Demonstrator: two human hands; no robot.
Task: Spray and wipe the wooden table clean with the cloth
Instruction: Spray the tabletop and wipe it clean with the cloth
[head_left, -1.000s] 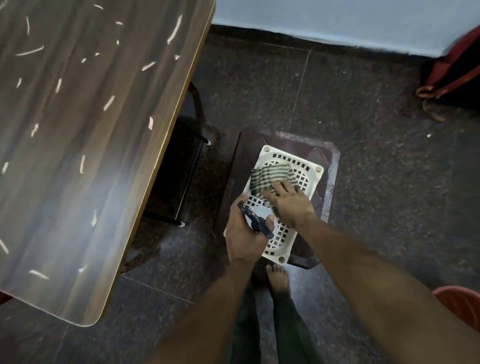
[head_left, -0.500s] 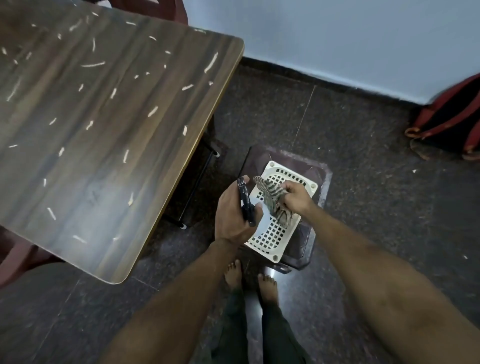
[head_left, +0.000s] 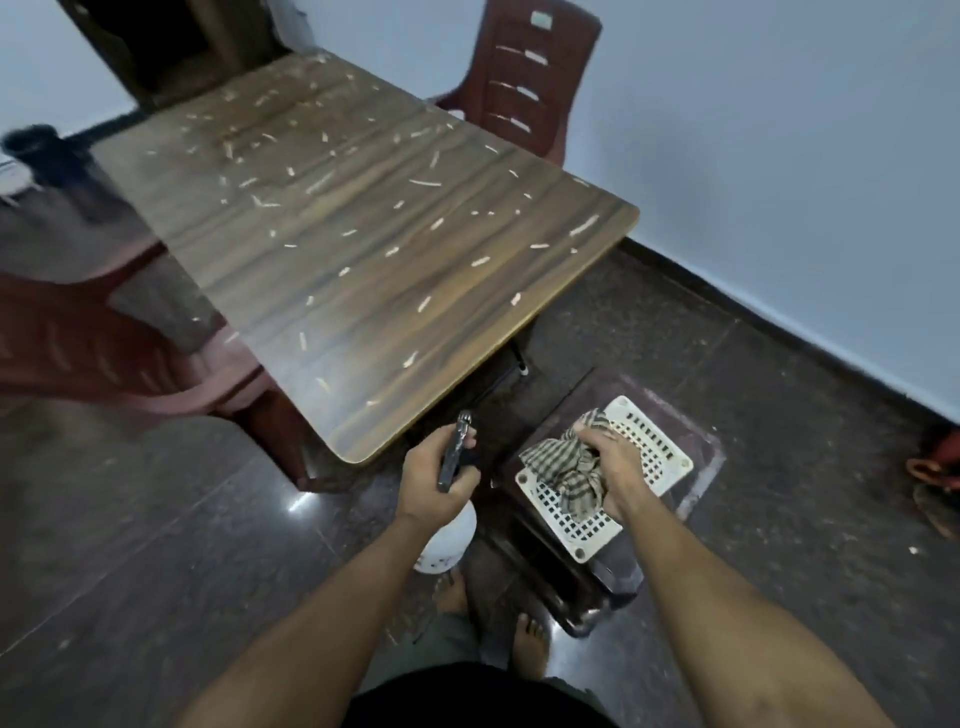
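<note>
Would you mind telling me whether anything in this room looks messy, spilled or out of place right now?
Yes: pale scraps lie scattered over most of the wooden table, thickest toward its far end. Otherwise nothing looks spilled or damaged. The left hand holds the spray bottle, and the right hand grips the checked cloth.

The room is dim, with cool, flat light. A pale sheen lies on the near end of the wooden surface (head_left: 374, 270), and a small bright glint marks the polished floor (head_left: 298, 503). The far chair (head_left: 530, 78) and left edge smear with blur; the wall's baseline bends at the edges.
</note>
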